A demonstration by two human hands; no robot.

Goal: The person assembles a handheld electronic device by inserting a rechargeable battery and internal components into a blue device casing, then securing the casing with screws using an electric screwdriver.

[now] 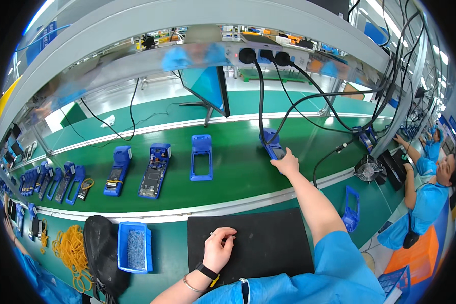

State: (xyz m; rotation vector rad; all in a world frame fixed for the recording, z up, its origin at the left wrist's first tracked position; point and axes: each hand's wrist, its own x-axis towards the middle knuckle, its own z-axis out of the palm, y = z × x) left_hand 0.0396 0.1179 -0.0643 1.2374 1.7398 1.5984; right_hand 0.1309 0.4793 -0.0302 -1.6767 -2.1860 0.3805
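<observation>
My right hand point(287, 163) reaches out to the green belt, its fingers around the near end of a blue handheld terminal point(271, 141) that lies there. Above the black mat point(261, 238), my left hand point(220, 247) is loosely curled, with nothing visible in it. Left of the right hand, an empty blue housing frame point(201, 158) lies on the belt. Beyond it are a terminal with its inner board exposed point(154, 171) and another one with a yellow band around it point(117, 171).
Left of the mat stand a blue bin of small screws point(136, 247), a black bag point(102, 253) and a heap of yellow rubber bands point(72, 248). Black cables point(262, 96) hang from a power strip point(299, 59). A blue frame point(351, 209) and a co-worker point(423, 187) are at right.
</observation>
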